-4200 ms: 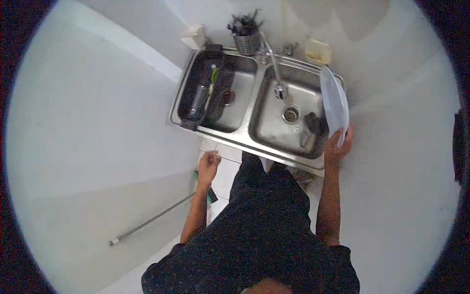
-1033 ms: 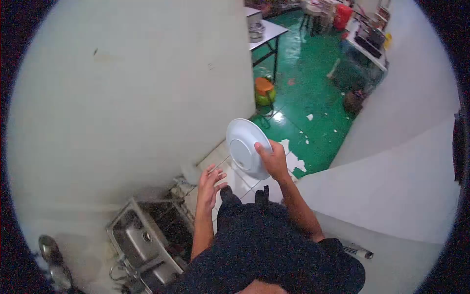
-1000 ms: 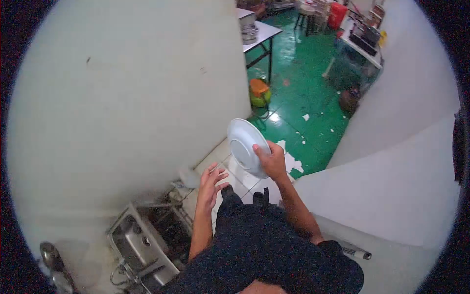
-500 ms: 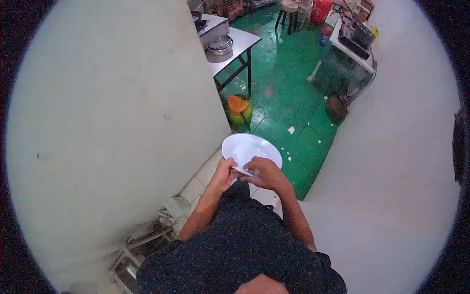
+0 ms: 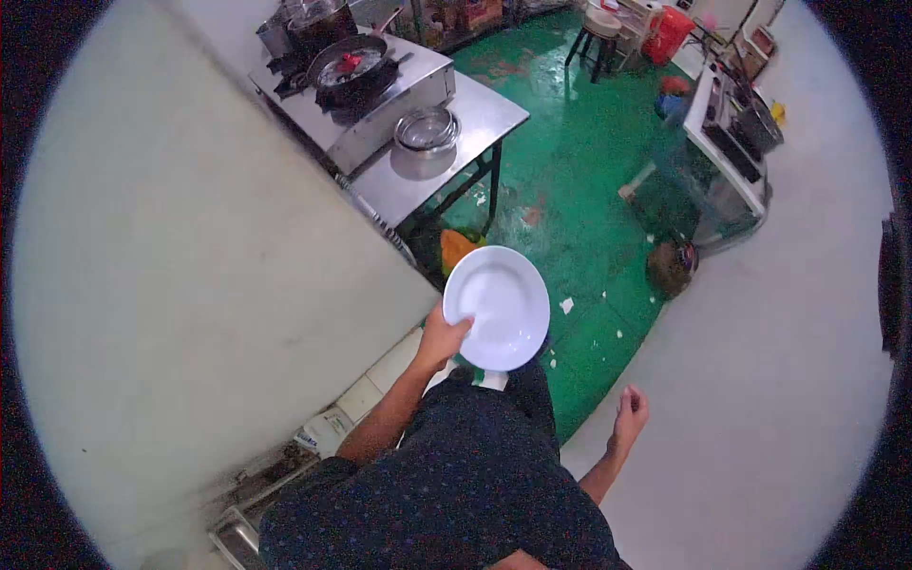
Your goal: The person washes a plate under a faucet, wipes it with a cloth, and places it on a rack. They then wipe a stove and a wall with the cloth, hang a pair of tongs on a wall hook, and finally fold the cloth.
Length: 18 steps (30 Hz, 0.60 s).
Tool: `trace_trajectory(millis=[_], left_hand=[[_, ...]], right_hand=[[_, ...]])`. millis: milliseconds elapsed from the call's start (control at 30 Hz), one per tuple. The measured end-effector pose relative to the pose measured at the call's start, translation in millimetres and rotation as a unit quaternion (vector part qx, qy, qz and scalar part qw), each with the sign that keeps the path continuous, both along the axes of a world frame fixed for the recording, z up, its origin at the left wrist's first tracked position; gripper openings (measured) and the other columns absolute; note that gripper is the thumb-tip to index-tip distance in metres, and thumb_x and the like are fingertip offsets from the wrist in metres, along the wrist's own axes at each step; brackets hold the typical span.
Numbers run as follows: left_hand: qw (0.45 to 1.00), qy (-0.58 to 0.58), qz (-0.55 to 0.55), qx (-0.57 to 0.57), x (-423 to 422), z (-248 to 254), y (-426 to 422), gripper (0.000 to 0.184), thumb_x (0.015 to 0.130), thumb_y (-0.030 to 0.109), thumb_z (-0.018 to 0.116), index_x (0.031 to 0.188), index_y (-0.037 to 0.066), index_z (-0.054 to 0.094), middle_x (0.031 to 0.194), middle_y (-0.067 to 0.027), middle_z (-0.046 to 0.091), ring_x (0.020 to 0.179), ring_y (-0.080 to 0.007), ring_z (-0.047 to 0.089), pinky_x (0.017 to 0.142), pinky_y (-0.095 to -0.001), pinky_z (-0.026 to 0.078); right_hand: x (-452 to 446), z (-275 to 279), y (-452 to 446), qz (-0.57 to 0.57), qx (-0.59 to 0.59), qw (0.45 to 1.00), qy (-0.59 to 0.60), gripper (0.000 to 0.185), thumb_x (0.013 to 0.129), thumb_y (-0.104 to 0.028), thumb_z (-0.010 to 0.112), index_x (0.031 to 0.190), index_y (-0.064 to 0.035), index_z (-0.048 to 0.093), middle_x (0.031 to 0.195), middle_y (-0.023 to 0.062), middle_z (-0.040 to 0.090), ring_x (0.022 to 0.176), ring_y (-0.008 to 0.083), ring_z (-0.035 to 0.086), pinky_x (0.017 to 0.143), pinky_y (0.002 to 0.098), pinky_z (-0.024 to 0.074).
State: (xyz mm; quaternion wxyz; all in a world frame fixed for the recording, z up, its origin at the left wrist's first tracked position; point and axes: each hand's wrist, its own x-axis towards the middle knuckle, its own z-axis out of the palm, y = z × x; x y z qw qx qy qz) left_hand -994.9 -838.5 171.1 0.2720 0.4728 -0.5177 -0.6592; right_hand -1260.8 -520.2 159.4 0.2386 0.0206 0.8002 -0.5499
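Observation:
A white round plate (image 5: 503, 309) with a raised rim is tipped up toward me in front of my body. My left hand (image 5: 443, 337) grips its left edge, thumb on the inner face and the other fingers hidden behind. Bright reflections show on the plate's surface, and I see no food on it. Off to the right and apart from the plate, my right hand (image 5: 631, 416) hangs by the white wall. Its fingers are loosely curled with a small gap at the thumb, and nothing shows in them.
Ahead left, a metal table (image 5: 494, 106) carries stacked metal bowls (image 5: 426, 131) and a stove with a wok (image 5: 350, 68). An orange and green object (image 5: 458, 249) sits beneath. White scraps (image 5: 567, 305) dot the green floor. A white-topped stand (image 5: 727, 142) and a dark round object (image 5: 671, 268) are right.
My right hand has left the plate and swung down to the right. The plate, still in my left hand, has tilted up to face me. The view has shifted, showing more of the stove.

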Motion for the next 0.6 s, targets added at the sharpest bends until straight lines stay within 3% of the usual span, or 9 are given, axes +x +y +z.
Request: trace_trajectory(millis=[67,167,267,333,367,400,467,567,600], left_hand=[[0.999,-0.030,0.016,-0.034,-43,2,-26,0.044,0.077,0.000,0.067,0.119,-0.004,0.056,0.104,-0.0147,0.067,0.094,-0.0228,0.066,0.083,-0.0366,0.052],[0.998,-0.055,0.023,-0.036,-99,-10,-44,0.043,0.077,-0.001,0.068,0.119,-0.005,0.056,0.104,-0.0149,0.068,0.093,-0.0222,0.066,0.082,-0.0364,0.053],[0.995,-0.060,0.040,-0.070,-162,-8,-81,0.042,0.076,0.002,0.067,0.117,-0.003,0.058,0.101,-0.0143,0.068,0.090,-0.0233,0.067,0.081,-0.0370,0.053],[0.993,-0.051,0.063,-0.088,-202,14,-100,0.041,0.077,0.002,0.067,0.116,-0.003,0.058,0.101,-0.0143,0.068,0.090,-0.0232,0.067,0.080,-0.0371,0.053],[0.992,-0.025,0.073,-0.096,-219,17,-113,0.041,0.077,0.002,0.067,0.116,-0.003,0.058,0.102,-0.0141,0.068,0.090,-0.0231,0.067,0.080,-0.0371,0.053],[0.991,-0.001,0.083,-0.100,-232,19,-120,0.041,0.077,0.002,0.066,0.117,-0.003,0.058,0.102,-0.0139,0.068,0.090,-0.0230,0.066,0.080,-0.0372,0.053],[0.992,-0.012,0.121,-0.030,-260,35,-140,0.044,0.076,-0.002,0.066,0.118,-0.004,0.057,0.105,-0.0136,0.067,0.093,-0.0229,0.066,0.083,-0.0366,0.053],[0.988,-0.002,0.157,-0.002,-303,37,-173,0.044,0.076,-0.002,0.064,0.119,-0.005,0.056,0.105,-0.0137,0.067,0.092,-0.0231,0.066,0.081,-0.0364,0.053],[0.986,0.004,0.166,-0.007,-315,35,-189,0.043,0.076,-0.001,0.064,0.119,-0.005,0.057,0.103,-0.0139,0.067,0.091,-0.0232,0.066,0.080,-0.0364,0.053]], right_hand=[[-45,-21,-7,-0.004,0.031,0.999,-0.021,0.032,0.089,-0.024,0.067,0.116,-0.0073,0.062,0.106,0.0043,0.062,0.092,0.0147,0.060,0.075,0.0329,0.0462],[-123,-47,-52,-0.062,-0.073,0.990,-0.108,0.038,0.090,-0.026,0.066,0.122,-0.0070,0.058,0.108,0.0056,0.063,0.092,0.0162,0.060,0.076,0.0330,0.0469],[-222,-54,-133,0.171,0.015,0.983,0.063,0.039,0.090,-0.023,0.065,0.123,-0.0023,0.056,0.106,0.0096,0.064,0.101,0.0201,0.061,0.084,0.0329,0.0495],[-246,61,-229,0.155,-0.204,0.962,-0.097,0.043,0.091,-0.022,0.064,0.126,-0.0005,0.053,0.113,0.0126,0.062,0.108,0.0237,0.058,0.094,0.0392,0.0454],[-269,89,-269,0.175,-0.392,0.884,-0.186,0.042,0.092,-0.022,0.063,0.126,0.0000,0.053,0.114,0.0125,0.062,0.109,0.0242,0.058,0.094,0.0405,0.0457],[-289,105,-300,0.185,-0.555,0.765,-0.270,0.042,0.093,-0.023,0.061,0.126,0.0005,0.052,0.115,0.0123,0.062,0.110,0.0247,0.058,0.095,0.0417,0.0459],[-345,99,-363,0.241,-0.489,0.815,-0.195,0.037,0.095,-0.023,0.057,0.124,-0.0008,0.054,0.115,0.0127,0.062,0.110,0.0249,0.059,0.095,0.0419,0.0470],[-369,120,-454,0.241,-0.324,0.912,0.069,0.033,0.096,-0.025,0.055,0.118,-0.0005,0.057,0.106,0.0129,0.064,0.101,0.0242,0.062,0.091,0.0403,0.0499],[-379,118,-479,0.221,-0.370,0.902,0.026,0.031,0.096,-0.025,0.054,0.115,-0.0001,0.057,0.102,0.0121,0.063,0.097,0.0229,0.062,0.089,0.0389,0.0503]])
